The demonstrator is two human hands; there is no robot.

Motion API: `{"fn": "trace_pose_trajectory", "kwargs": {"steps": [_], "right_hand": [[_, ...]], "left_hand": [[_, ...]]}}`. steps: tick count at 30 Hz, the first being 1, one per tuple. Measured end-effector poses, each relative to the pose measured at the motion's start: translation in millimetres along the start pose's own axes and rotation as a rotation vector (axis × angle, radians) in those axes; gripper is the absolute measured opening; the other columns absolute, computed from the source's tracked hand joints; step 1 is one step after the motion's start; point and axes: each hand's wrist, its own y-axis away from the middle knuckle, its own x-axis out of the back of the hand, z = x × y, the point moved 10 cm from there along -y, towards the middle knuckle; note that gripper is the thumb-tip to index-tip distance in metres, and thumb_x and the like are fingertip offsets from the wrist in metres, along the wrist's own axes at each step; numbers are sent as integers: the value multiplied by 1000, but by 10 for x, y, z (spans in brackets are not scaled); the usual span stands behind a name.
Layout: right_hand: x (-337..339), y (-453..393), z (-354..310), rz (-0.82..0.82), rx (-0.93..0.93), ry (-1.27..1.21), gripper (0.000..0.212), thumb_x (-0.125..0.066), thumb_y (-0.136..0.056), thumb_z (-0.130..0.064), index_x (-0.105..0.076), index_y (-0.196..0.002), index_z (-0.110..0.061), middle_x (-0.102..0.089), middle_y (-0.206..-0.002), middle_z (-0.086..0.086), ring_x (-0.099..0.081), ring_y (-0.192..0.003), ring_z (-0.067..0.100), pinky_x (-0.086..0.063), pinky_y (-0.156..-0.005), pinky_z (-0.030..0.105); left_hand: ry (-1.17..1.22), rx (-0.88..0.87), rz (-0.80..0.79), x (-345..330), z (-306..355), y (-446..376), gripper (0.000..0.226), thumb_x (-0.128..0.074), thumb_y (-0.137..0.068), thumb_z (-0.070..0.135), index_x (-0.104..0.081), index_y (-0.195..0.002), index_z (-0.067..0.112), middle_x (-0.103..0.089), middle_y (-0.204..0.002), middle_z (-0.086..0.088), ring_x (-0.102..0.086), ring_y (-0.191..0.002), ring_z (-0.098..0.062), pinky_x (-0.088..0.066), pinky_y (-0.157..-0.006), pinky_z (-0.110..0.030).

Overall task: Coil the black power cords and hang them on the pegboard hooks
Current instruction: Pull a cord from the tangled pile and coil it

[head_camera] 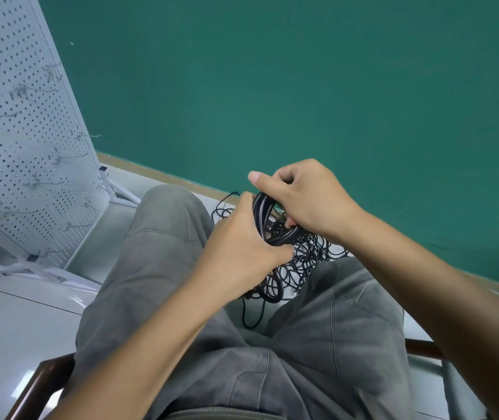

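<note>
A: Start at the left. What stands there?

B: A white perforated metal pegboard on a stand, with thin wire hooks sticking out of it. No cord hangs on any hook that I can see.

A: So which step is in hand?

B: The coiling, I judge. The person sits on a dark wooden chair in grey trousers, and both hands work a small round coil of thick black power cord in front of the knees.

A: The left hand?

B: The left hand has its fingers curled round the near side of the coil, gripping the loops together.

A: And the right?

B: The right hand closes over the top and far side of the coil, fingers hooked through it, thumb stretched out flat towards the left.

A: Further right?

B: A loose tangle of thinner black cords lies on the pale tiled floor, below the hands and between the legs, near the green wall.

A: What does the next move call for?

B: Probably securing the loops so they stay together, then reaching well left to a hook without the coil springing open.
</note>
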Motion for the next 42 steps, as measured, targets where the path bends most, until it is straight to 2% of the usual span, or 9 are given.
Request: {"fn": "trace_pose_trajectory", "kwargs": {"steps": [3, 8, 12, 19, 26, 31, 35, 38, 42], "right_hand": [[-3, -19, -63, 9, 14, -58, 53, -67, -94, -49, -53, -53, -18, -40, -37, -9, -50, -38, 14, -34, -41, 17], [-52, -6, -199, -14, 134, -113, 37, -65, -95, -52, -68, -84, -18, -64, -57, -3, -63, -51, 17, -53, -60, 28], [21, 52, -256, 36, 220, -48, 35, -63, -97, -51, -71, -78, -22, -71, -65, -5, -67, -62, 10, -56, -71, 32], [-60, 71, -296, -45, 136, 9, 44, -57, -101, -49, -71, -75, -16, -71, -62, -4, -67, -56, 8, -54, -63, 27], [-217, 10, -194, -51, 51, -158, 30, -67, -97, -36, -68, -77, -14, -67, -66, -4, -57, -53, 9, -46, -60, 22], [-183, 7, -95, -221, -109, -511, 16, -73, -94, -21, -71, -91, -5, -53, -56, 3, -47, -45, 14, -46, -52, 23], [-210, 54, -152, -354, -192, -699, 21, -72, -94, -21, -74, -103, -2, -57, -63, 6, -49, -50, 14, -48, -55, 19], [-231, 64, -185, -344, -153, -658, 23, -67, -98, -24, -74, -104, -4, -56, -61, 0, -46, -51, 12, -46, -56, 19], [-250, 69, -223, -286, -51, -560, 23, -56, -105, -22, -70, -99, -6, -40, -50, -12, -31, -48, 11, -34, -61, 29]], "left_hand": [[-57, 16, 36, 60, 44, -17, 54, -78, -54, 58, -53, -94, 33, -72, -75, 8, -72, -75, -15, -58, -74, -40], [2, -64, 85, 178, 113, -58, 31, -87, -71, 33, -57, -67, 40, -58, -59, 7, -61, -60, -21, -45, -58, -36], [48, -47, 82, 254, 47, -71, 27, -88, -70, 33, -61, -65, 34, -66, -60, 0, -69, -64, -29, -57, -65, -44], [29, -28, 75, 242, -12, -84, 43, -82, -58, 47, -59, -74, 15, -68, -69, -8, -71, -64, -30, -58, -67, -53], [-67, -29, -66, 161, 38, -82, 21, -78, -77, 19, -62, -76, 7, -70, -65, -8, -70, -55, -22, -52, -56, -32], [-70, -69, -56, 142, 112, -98, 17, -77, -74, 27, -61, -79, 24, -71, -67, -1, -72, -69, -23, -58, -75, -43], [-106, -91, 108, 275, 161, -52, 21, -75, -78, 30, -61, -72, 15, -69, -61, 1, -69, -69, -21, -56, -74, -41], [-149, -98, 187, 355, 155, -31, 20, -73, -78, 32, -61, -71, 17, -69, -61, 0, -68, -69, -21, -56, -69, -43], [-159, -67, 109, 309, 129, -67, 16, -76, -76, 30, -62, -69, 25, -68, -62, 10, -71, -68, -15, -56, -68, -37]]}}
